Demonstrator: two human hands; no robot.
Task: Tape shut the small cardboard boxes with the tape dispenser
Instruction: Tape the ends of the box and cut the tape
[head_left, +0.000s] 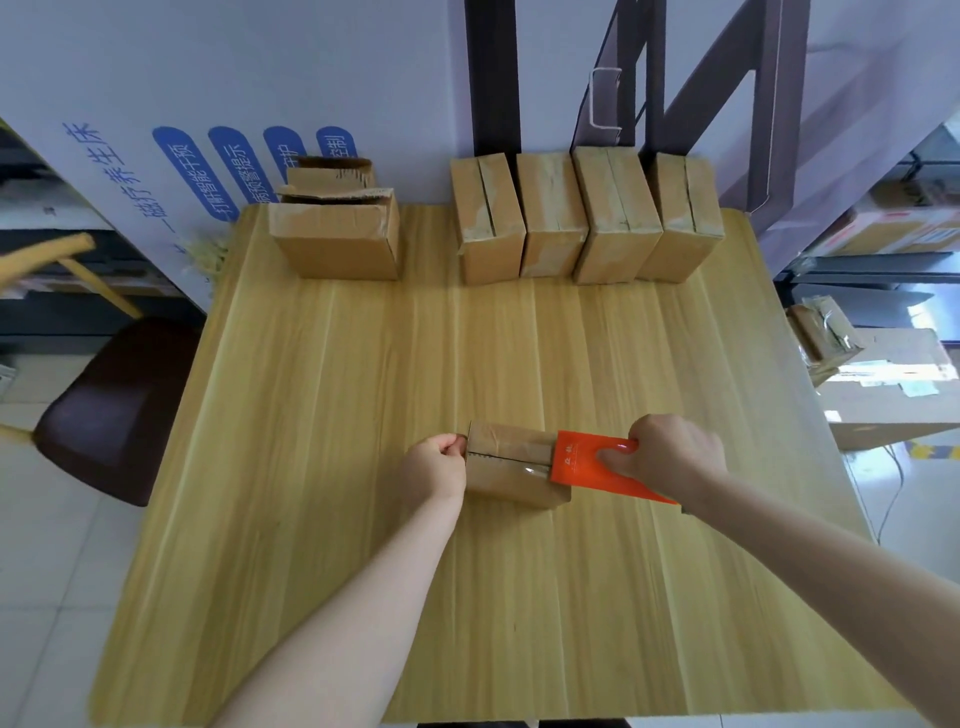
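A: Where is the small cardboard box (511, 470)?

B: It is on the near middle of the wooden surface (311, 519), with its top seam running left to right. The left grip (434, 464) is curled at the box's left end, fingertips pinching the top edge. It isn't clear whether they hold tape as well as cardboard. The right grip (670, 453) is wrapped round the orange tape dispenser (587, 460), whose front rests on the right end of the box top.

A: How will the box handle?

B: It is probably light, so it would slide under the dispenser's pull. The pinch at the left end looks like its anchor. The flaps are thin corrugated board, likely stiff near the walls and springy at the seam, so pressure belongs toward the edges.

A: And the others?

B: A row of four boxes (582, 218) stands along the back edge, side by side. An open-flapped box (335, 234) stands apart to their left.
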